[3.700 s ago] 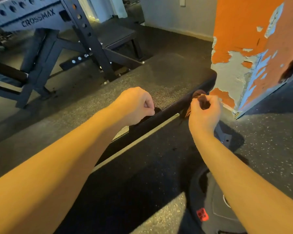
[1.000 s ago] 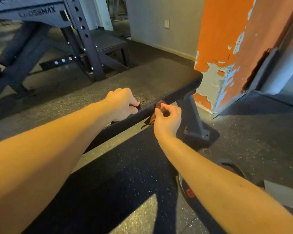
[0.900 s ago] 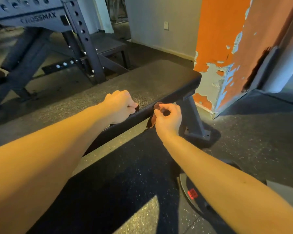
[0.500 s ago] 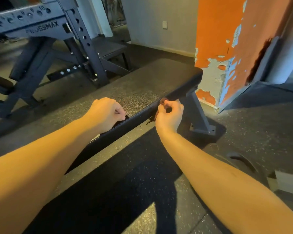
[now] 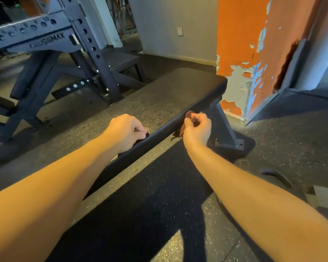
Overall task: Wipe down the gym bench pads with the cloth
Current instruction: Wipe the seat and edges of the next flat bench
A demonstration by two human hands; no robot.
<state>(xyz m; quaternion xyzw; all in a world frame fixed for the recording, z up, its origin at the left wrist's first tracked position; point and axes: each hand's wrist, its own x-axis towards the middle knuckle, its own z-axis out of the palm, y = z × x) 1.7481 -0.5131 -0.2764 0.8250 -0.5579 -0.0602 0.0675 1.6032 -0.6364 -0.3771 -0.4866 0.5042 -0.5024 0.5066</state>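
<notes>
Where the black, pebbled bench pad (image 5: 169, 95) runs from lower left toward the middle right of the frame, a bunched reddish-brown cloth (image 5: 188, 115) sits against its near side edge. The right hand (image 5: 197, 129) pinches it between thumb and curled fingers, and a dark end hangs below the fist. The left hand (image 5: 125, 131) rests on the pad's top by that edge, fingers curled under; whether they hold anything cannot be told. At upper left, a grey rack (image 5: 45, 38) reads "CROSSMAX" beneath numbered holes. An orange pillar (image 5: 239, 35) with peeling paint stands at upper right.
</notes>
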